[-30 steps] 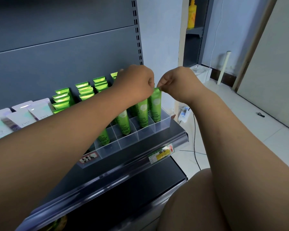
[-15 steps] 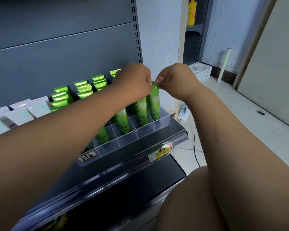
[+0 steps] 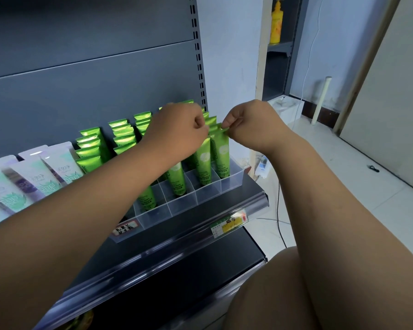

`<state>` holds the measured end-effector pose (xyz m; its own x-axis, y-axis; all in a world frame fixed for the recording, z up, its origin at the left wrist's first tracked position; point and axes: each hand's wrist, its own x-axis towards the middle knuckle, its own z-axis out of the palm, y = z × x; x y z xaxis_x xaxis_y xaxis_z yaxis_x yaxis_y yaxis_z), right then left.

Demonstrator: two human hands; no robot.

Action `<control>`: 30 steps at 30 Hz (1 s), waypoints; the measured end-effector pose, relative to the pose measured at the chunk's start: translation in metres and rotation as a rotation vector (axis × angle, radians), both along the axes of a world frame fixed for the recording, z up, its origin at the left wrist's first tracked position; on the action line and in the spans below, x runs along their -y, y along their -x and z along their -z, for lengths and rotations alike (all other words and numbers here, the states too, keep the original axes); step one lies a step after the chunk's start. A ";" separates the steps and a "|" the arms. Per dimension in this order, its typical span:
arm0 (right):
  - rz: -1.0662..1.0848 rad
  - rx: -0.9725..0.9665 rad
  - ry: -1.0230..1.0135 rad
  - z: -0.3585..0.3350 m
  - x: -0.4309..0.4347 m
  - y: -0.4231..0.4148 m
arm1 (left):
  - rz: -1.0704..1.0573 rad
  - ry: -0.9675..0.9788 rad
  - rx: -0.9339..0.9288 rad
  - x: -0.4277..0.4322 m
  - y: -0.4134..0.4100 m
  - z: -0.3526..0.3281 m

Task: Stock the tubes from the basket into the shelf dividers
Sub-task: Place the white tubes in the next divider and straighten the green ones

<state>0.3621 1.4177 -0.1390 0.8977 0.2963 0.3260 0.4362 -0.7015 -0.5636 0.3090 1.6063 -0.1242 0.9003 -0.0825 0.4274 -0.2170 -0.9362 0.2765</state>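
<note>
The right hand [image 3: 250, 125] pinches the crimped top of the front green tube [image 3: 221, 153], which stands in the rightmost lane of the clear shelf dividers [image 3: 208, 192]. The left hand [image 3: 180, 131] is curled just beside it, over the tops of the neighbouring tubes [image 3: 203, 160]. What it holds is hidden.

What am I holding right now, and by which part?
Right hand pinches the rightmost green tube by its crimped top edge; left hand: cannot tell.
</note>
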 end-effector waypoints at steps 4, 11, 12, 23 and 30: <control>0.025 0.079 -0.012 -0.002 -0.005 0.010 | -0.111 -0.123 0.101 -0.028 0.027 -0.002; -0.112 0.343 0.076 -0.003 -0.067 0.029 | -0.351 -0.220 0.209 -0.062 0.064 -0.007; -0.149 0.351 0.106 -0.001 -0.078 0.034 | -0.382 -0.214 0.204 -0.065 0.068 -0.007; -0.269 0.342 0.333 0.015 -0.107 0.078 | -0.536 -0.199 0.053 -0.088 0.138 0.018; -0.172 0.291 0.168 -0.004 -0.100 0.106 | -0.476 -0.082 0.150 -0.097 0.162 0.031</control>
